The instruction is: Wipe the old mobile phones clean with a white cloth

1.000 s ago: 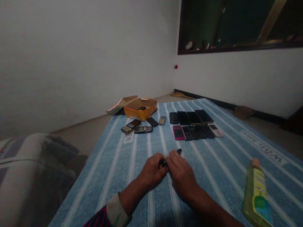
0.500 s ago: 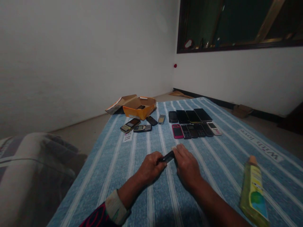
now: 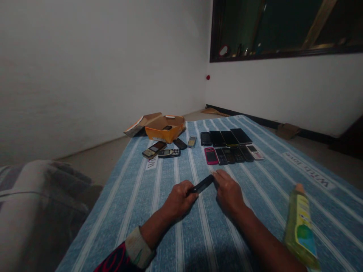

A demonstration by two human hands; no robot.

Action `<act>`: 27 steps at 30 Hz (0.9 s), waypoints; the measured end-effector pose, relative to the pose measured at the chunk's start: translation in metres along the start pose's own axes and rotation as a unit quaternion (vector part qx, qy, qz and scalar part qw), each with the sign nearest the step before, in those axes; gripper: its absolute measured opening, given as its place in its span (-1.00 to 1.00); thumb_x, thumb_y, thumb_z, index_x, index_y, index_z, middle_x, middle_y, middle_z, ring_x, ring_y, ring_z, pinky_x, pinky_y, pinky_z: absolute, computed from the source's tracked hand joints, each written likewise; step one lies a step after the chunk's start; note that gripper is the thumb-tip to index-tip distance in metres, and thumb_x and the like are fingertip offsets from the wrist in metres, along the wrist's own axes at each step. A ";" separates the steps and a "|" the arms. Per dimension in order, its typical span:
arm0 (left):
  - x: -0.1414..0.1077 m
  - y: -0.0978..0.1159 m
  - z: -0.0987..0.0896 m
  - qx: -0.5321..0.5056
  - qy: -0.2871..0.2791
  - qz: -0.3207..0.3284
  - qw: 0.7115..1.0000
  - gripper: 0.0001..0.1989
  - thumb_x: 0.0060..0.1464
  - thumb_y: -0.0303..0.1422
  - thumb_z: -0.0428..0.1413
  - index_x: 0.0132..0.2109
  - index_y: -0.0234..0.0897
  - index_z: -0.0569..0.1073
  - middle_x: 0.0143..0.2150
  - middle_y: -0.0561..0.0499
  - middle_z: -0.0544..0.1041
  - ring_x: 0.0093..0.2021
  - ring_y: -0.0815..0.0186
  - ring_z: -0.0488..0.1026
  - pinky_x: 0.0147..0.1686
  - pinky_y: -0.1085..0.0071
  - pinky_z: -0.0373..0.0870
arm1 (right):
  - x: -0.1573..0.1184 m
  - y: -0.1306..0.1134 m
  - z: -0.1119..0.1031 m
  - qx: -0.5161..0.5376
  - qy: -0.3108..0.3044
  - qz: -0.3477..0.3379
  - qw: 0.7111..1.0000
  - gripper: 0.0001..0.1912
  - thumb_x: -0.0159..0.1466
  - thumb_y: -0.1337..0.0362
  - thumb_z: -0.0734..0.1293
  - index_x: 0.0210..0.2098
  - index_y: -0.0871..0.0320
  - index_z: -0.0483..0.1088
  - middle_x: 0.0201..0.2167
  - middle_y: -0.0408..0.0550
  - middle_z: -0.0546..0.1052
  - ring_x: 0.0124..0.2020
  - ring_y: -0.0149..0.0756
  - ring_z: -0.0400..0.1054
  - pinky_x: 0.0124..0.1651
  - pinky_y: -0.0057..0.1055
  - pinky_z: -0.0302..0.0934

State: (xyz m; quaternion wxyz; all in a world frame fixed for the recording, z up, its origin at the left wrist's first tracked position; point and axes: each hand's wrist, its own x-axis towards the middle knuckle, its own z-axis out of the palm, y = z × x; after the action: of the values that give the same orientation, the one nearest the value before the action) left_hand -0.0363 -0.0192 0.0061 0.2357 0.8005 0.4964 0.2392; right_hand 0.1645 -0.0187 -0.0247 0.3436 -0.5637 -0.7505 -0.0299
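My left hand (image 3: 181,199) grips one end of a dark mobile phone (image 3: 203,184), tilted up to the right above the striped cloth. Curled near the phone's far end, my right hand (image 3: 228,190) has its fingertips at or very close to it. A small pale bit shows by those fingertips, too little to name. Beyond the hands on the right, phones lie in two rows, among them a pink phone (image 3: 211,156) and a white phone (image 3: 255,152). Several more lie loose on the left, such as a grey keypad phone (image 3: 169,152) and a silver phone (image 3: 192,141).
An open orange cardboard box (image 3: 163,135) stands at the back left with a phone inside. A bottle of yellow-green liquid (image 3: 300,228) lies at the right. The blue striped cloth (image 3: 136,204) covers the surface. Grey fabric (image 3: 42,200) is at the left.
My right hand has slid right and slightly up, baring more of the phone. The pale scrap at its fingertips shows less. My left hand keeps its grip, and the view has shifted slightly.
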 end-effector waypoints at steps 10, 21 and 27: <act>-0.005 -0.007 0.007 0.058 -0.013 0.110 0.992 -0.90 0.16 -0.41 -0.04 -0.31 -0.26 0.34 -0.35 0.01 0.38 -0.34 0.32 0.36 -0.31 0.41 0.30 | 0.001 -0.003 -0.010 0.036 -0.042 0.001 0.998 -0.56 0.23 0.59 0.14 -0.06 0.16 0.49 -0.15 0.03 0.54 -0.11 -0.24 0.42 -0.07 -0.40 0.30; -0.006 0.009 0.001 0.046 -0.082 0.057 0.994 -0.78 -0.07 -0.36 0.19 -0.27 -0.23 0.31 -0.30 0.07 0.35 -0.32 0.32 0.32 -0.35 0.42 0.24 | -0.002 -0.022 -0.019 -0.087 -0.141 0.003 0.986 -0.68 0.27 0.56 0.19 -0.13 0.19 0.48 -0.27 0.02 0.52 -0.23 -0.22 0.40 -0.24 -0.39 0.22; -0.006 0.006 0.008 0.021 -0.051 0.082 0.995 -0.85 -0.01 -0.35 0.14 -0.30 -0.24 0.31 -0.28 0.02 0.37 -0.27 0.28 0.33 -0.28 0.38 0.29 | -0.025 -0.053 -0.001 -0.090 -0.108 -0.078 0.987 -0.73 0.25 0.57 0.23 -0.15 0.21 0.47 -0.19 0.08 0.53 -0.11 -0.13 0.37 -0.16 -0.30 0.26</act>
State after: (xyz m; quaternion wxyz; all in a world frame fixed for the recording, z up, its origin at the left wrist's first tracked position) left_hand -0.0301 -0.0283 0.0023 0.2237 0.8543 0.4216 0.2059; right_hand 0.1227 -0.0588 -0.0190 0.2053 -0.5323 -0.8189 -0.0632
